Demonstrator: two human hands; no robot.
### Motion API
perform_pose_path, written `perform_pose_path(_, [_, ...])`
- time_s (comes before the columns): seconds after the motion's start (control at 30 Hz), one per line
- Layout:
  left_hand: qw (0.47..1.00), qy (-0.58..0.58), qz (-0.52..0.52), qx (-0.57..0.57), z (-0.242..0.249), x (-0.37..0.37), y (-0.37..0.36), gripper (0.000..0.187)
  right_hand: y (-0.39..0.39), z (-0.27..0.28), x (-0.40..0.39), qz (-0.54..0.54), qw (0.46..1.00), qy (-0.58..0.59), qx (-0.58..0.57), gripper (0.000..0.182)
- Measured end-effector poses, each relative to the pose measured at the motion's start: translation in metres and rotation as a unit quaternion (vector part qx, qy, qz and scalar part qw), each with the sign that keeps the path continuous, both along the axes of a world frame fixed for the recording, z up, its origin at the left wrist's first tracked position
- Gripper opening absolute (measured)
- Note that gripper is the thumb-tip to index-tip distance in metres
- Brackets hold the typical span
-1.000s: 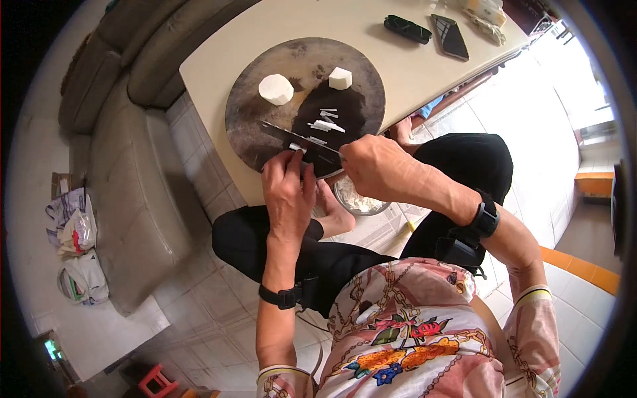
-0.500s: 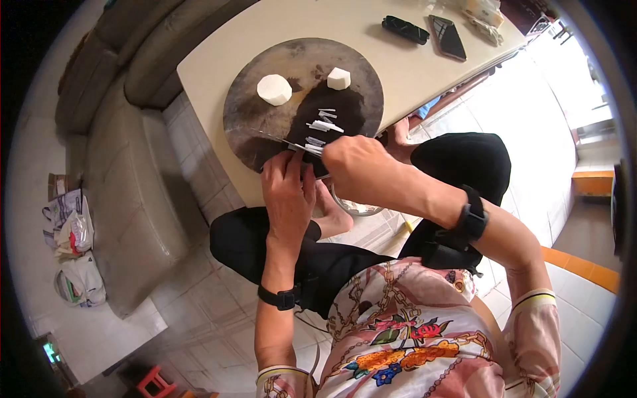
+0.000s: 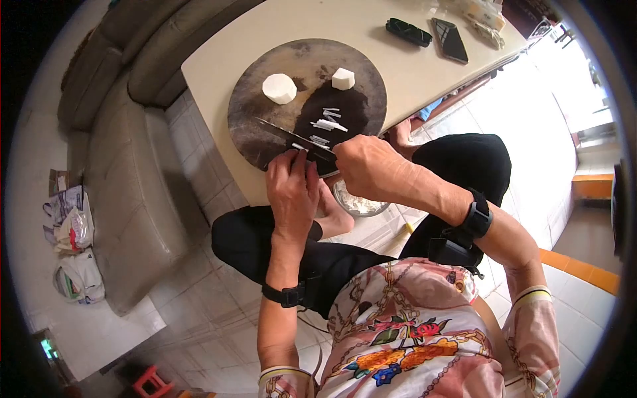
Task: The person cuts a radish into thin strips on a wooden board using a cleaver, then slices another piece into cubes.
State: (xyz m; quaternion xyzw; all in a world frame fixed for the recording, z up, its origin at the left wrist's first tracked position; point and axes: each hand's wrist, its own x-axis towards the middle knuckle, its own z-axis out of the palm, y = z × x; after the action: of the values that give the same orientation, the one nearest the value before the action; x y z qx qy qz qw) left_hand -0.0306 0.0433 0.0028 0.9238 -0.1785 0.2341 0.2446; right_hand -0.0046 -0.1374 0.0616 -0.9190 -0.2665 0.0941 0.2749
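Note:
My right hand [image 3: 368,166] is wrapped round the handle of a kitchen knife [image 3: 284,134], whose blade lies slanted across the round cutting board [image 3: 249,99]. Beside the blade, the bunched fingers of my left hand [image 3: 292,189] press on a small white vegetable piece [image 3: 298,146], mostly hidden under them. Thin white strips [image 3: 329,125] lie in loose groups beyond the knife. Farther back on the board sit a large rounded white chunk [image 3: 279,89] and a smaller blocky chunk [image 3: 343,79].
Below the board's near edge, a bowl [image 3: 381,211] holds white shreds. On the cream table [image 3: 206,66] are a dark glasses case [image 3: 408,32], a phone [image 3: 450,41] and a plastic packet [image 3: 484,13]. A grey sofa [image 3: 133,192] stands left, and another person's foot [image 3: 401,136] shows beneath the table.
The knife blade has tilted to show its broad side, and my right hand has shifted slightly right. My left hand stays by the blade. More of the bowl is visible.

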Motion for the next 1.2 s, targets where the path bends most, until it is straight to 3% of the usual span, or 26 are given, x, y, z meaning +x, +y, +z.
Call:
perform_pose_path(0.3, [1.000, -0.002, -0.004, -0.018, -0.002, 0.000, -0.001, 0.026, 0.003, 0.015, 0.006, -0.009, 0.998, 0.027, 0.052, 0.011])
perform_pose_path(1.2, [1.000, -0.006, 0.020, -0.023, -0.006, -0.003, -0.005, 0.024, -0.002, 0.009, 0.008, -0.011, 0.996, 0.075, 0.049, 0.019])
